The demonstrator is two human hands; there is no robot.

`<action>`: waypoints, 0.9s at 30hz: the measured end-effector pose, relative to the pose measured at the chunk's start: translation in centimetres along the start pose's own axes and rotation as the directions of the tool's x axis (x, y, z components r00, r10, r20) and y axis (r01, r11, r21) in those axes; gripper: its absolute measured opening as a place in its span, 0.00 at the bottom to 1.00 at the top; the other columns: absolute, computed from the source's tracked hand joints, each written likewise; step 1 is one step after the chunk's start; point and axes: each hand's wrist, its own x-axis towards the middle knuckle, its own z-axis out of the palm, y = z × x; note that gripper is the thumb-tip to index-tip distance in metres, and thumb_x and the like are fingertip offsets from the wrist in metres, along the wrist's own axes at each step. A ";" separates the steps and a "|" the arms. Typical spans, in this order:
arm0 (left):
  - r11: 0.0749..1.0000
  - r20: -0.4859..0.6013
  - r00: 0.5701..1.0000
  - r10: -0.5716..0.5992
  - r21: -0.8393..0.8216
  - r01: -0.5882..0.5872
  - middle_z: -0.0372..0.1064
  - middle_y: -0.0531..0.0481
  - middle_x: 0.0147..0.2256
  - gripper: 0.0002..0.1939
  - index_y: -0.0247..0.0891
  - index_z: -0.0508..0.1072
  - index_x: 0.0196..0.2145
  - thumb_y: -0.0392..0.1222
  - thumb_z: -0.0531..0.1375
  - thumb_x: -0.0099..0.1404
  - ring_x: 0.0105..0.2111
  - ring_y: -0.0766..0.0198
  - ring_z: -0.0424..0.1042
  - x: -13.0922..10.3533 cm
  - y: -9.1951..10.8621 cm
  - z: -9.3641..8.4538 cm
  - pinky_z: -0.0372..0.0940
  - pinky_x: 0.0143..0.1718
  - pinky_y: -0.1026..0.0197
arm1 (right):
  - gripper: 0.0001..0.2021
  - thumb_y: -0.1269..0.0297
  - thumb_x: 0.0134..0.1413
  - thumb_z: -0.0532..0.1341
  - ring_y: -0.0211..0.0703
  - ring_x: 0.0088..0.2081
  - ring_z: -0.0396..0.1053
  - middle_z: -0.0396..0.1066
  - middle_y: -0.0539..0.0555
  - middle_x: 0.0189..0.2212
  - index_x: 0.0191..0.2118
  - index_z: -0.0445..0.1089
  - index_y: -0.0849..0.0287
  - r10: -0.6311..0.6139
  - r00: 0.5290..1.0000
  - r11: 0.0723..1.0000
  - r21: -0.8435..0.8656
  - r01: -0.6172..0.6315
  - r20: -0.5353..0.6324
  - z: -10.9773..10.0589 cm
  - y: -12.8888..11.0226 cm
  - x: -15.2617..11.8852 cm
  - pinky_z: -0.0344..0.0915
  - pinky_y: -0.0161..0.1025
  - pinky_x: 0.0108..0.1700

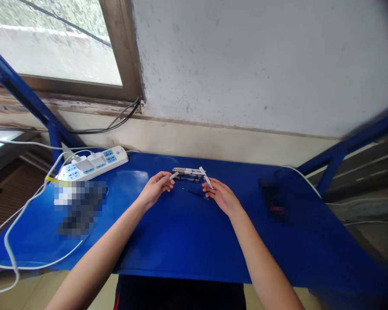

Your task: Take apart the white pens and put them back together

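Note:
My left hand (156,187) is closed on a short white piece (173,175), which sticks out past the fingertips. In my right hand (220,194) is a longer white piece (206,177), like a pen part, tilted up and to the left. Between and behind the hands, several white and dark pens (189,171) lie side by side on the blue table. A thin dark stick (195,193) rests on the tabletop nearer to me, its right end close to my right fingers. Small details of the held pieces are too small to tell.
A white power strip (95,163) with plugs and cables is at the back left of the blue table (181,245). A blurred-out dark item (80,211) lies before it, and a dark object (273,200) lies at right. Blue frame bars rise at both sides.

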 end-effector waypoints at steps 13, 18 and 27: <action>0.998 0.051 0.998 -0.032 -0.054 0.035 0.73 0.43 0.39 0.17 0.35 0.73 0.46 0.40 0.64 0.58 0.31 0.66 0.70 0.0 0.3 -0.2 0.63 0.30 0.64 | 0.15 0.60 0.45 0.67 0.47 0.36 0.74 0.76 0.56 0.36 0.41 0.72 0.55 -0.032 0.999 0.998 -0.061 0.032 -0.001 -0.3 0.2 0.1 0.69 0.40 0.34; 0.999 0.054 0.998 -0.021 -0.040 0.023 0.75 0.43 0.42 0.20 0.36 0.75 0.47 0.38 0.68 0.55 0.34 0.66 0.72 0.2 -0.1 -0.6 0.65 0.33 0.65 | 0.13 0.61 0.44 0.68 0.45 0.36 0.74 0.76 0.53 0.34 0.39 0.72 0.55 -0.045 0.999 0.999 0.006 0.045 0.011 -0.4 0.2 0.1 0.69 0.39 0.35; 0.992 0.032 0.998 0.049 0.115 -0.052 0.75 0.42 0.43 0.18 0.36 0.74 0.43 0.42 0.67 0.55 0.42 0.61 0.74 0.1 0.0 -0.4 0.65 0.38 0.64 | 0.11 0.59 0.46 0.69 0.50 0.52 0.69 0.77 0.55 0.43 0.35 0.70 0.54 -0.311 0.949 0.926 -0.208 0.314 0.049 0.0 -0.1 -0.1 0.61 0.46 0.55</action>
